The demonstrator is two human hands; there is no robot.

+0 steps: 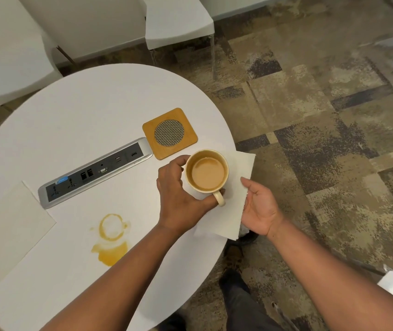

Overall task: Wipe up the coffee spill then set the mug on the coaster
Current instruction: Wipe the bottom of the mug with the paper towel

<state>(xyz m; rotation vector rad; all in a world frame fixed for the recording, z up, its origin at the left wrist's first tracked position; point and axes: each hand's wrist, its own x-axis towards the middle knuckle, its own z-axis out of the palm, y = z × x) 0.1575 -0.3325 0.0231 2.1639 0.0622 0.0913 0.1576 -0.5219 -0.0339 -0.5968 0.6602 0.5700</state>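
A cream mug (207, 174) of milky coffee is near the table's right edge, and my left hand (178, 199) grips it round the side and by the handle. Under the mug spreads a white paper napkin (224, 216) that overhangs the table edge. My right hand (260, 209) holds the napkin's right side, thumb on top, fingers hidden beneath. I cannot tell if the mug rests on the napkin. A square wooden coaster (169, 133) with a woven round centre lies just beyond the mug. The coffee spill (113, 240), a ring and a puddle, is on the table left of my left forearm.
A grey power and port panel (95, 174) is set into the round white table (83, 111), between coaster and spill. A second napkin (11, 225) lies flat at the left. White chairs (178, 22) stand behind the table. Patterned carpet lies to the right.
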